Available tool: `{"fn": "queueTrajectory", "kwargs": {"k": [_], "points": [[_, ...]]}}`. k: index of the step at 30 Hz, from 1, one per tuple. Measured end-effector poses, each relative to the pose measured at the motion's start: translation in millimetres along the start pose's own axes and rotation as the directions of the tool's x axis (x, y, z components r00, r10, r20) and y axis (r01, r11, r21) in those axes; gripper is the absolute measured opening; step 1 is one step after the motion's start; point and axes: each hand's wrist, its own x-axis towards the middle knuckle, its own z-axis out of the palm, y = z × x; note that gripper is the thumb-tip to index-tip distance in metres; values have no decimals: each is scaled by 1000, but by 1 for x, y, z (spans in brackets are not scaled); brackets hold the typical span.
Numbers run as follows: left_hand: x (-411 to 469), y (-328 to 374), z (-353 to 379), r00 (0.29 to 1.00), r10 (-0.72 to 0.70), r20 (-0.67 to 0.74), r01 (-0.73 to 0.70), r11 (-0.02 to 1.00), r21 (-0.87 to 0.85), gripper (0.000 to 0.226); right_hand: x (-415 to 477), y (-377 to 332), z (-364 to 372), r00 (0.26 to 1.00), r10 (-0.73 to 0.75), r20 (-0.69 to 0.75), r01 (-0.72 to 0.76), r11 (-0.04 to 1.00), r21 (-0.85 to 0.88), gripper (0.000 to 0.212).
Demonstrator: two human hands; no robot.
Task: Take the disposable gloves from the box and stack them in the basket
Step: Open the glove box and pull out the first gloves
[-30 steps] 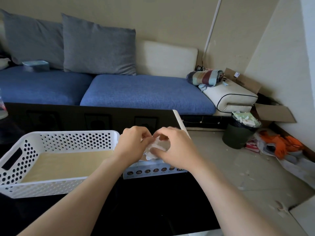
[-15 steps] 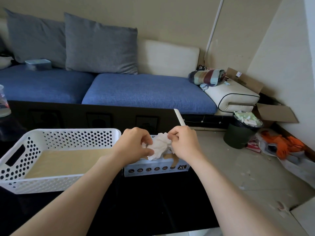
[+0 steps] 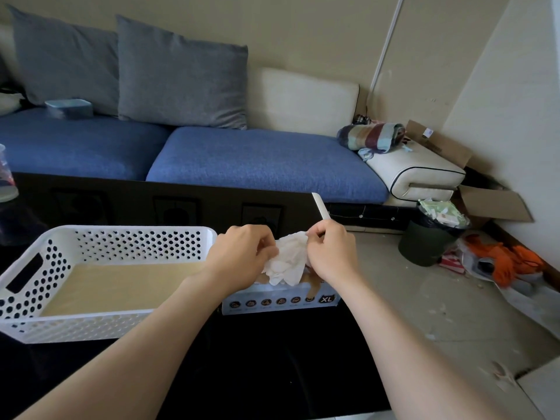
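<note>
Here left hand (image 3: 242,253), right hand (image 3: 330,253) pinch glove (image 3: 288,262) edges.

Glove (image 3: 288,259): white, crumpled, hanging just above the box (image 3: 281,302). Box: lies flat, XL mark on its front, just right of the basket (image 3: 136,244). Basket: white, perforated, beige floor.
</note>
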Motion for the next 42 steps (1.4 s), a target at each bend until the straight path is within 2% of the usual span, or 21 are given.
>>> {"fn": "queueTrajectory", "kwargs": {"k": [2,5,9,12,13,17,23,26,29,31,33,35,36,38,40,42], "points": [[2,-3,-1,1000,-14,-23,12,999,-52,15,-4,-4,-2,992,-128,-16,128,992,8,20],[4,-5,-2,998,-42,-51,38,995,-93,19,-11,-12,-5,961,-262,91,262,965,11,20],[2,-4,-3,999,-18,-36,15,995,-94,21,-14,-15,-1,931,-263,253,311,934,-174,57],[2,-2,-6,997,-7,-76,-3,991,-131,21,-11,-10,3,924,-201,325,278,937,-212,77],[1,-1,-8,995,-4,-103,-12,988,-155,22,-9,-8,4,919,-181,349,259,947,-192,77],[-2,3,-14,983,-5,-182,-43,964,-264,23,-5,-5,5,890,-162,425,245,958,-148,54],[-5,9,-17,946,-70,-316,-46,937,-345,21,-3,-14,1,848,-141,510,270,944,-188,53],[-5,14,-15,936,-83,-342,-61,920,-388,20,-4,-19,1,821,-116,559,265,945,-192,54],[-2,16,-12,931,-72,-357,-79,917,-391,19,-8,-23,1,796,-113,594,323,910,-260,50],[2,13,-11,941,-49,-335,-77,933,-353,15,-13,-25,1,812,-125,570,348,887,-302,56],[5,9,-11,955,-46,-293,-56,942,-330,13,-19,-29,-2,858,-155,489,329,897,-294,77],[6,8,-15,966,-91,-244,-24,902,-431,13,-20,-30,-1,915,-196,353,302,912,-276,87],[5,9,-16,969,-103,-223,-17,877,-480,13,-18,-29,1,939,-236,250,305,907,-289,81],[3,10,-19,972,-92,-217,-32,861,-508,13,-14,-29,6,942,-330,64,336,912,-235,56],[2,11,-19,967,-105,-234,-40,839,-542,13,-10,-25,9,923,-385,0,383,919,-92,35],[2,10,-19,963,-158,-220,1,816,-578,18,-8,-21,12,916,-400,-19,398,916,-52,39]]}}
